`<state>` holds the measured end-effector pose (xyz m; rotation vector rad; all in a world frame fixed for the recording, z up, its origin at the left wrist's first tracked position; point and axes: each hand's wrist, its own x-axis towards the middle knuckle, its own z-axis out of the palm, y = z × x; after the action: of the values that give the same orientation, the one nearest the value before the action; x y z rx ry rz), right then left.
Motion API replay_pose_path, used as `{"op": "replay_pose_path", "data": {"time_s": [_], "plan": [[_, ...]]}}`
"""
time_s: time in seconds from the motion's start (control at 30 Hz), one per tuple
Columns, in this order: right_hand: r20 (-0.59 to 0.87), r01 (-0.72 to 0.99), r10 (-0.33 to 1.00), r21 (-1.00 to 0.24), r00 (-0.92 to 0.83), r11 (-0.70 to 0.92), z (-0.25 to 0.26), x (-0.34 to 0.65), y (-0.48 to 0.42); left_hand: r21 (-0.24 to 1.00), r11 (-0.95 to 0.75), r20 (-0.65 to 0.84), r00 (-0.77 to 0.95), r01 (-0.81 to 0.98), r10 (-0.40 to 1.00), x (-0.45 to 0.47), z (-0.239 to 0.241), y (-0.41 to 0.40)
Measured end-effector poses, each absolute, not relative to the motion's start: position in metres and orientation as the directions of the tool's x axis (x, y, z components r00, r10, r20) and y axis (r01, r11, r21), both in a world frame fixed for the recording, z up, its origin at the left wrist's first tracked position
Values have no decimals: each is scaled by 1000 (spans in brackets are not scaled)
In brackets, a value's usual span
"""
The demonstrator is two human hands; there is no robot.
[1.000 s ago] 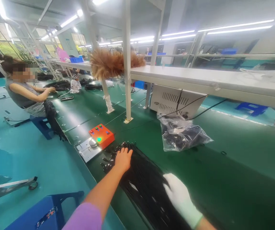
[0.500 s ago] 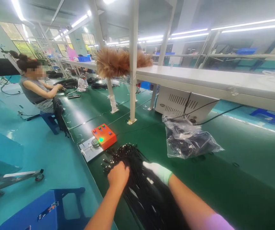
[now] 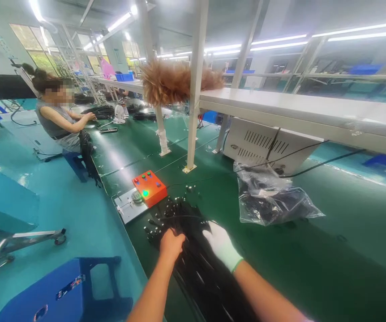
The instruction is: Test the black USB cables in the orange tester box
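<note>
Right now my bare left hand [image 3: 171,243] is curled into the bundle of black cables [image 3: 196,259] lying on the green belt [image 3: 314,250], gripping some strands. My gloved right hand [image 3: 220,245] rests on the same bundle, fingers bent over it. Just beyond sits the orange control box [image 3: 149,188].

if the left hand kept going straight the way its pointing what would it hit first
Probably the connector ends of the black cable bundle that the left hand rests on, then likely the orange button box beyond them. Depth is hard to judge.
</note>
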<state>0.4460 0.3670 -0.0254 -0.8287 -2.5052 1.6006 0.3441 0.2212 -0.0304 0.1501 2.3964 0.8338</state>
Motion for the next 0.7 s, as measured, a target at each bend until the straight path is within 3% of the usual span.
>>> {"op": "replay_pose_path", "data": {"time_s": [0.23,0.33,0.5,0.7], "plan": [[-604,615,144,-722,-783,318,-31,454,400,532,818,-615,-763,-218,197,329,-46,224],[-634,624,90,-709,-768,327,-32,485,406,531,813,-636,-746,-238,197,325,-50,225],[-537,544,136,-747,-833,383,-35,525,396,553,796,-651,-724,-247,228,320,-58,227],[-483,602,360,-605,-798,521,-34,547,393,573,798,-625,-729,-187,279,321,-52,226]]}}
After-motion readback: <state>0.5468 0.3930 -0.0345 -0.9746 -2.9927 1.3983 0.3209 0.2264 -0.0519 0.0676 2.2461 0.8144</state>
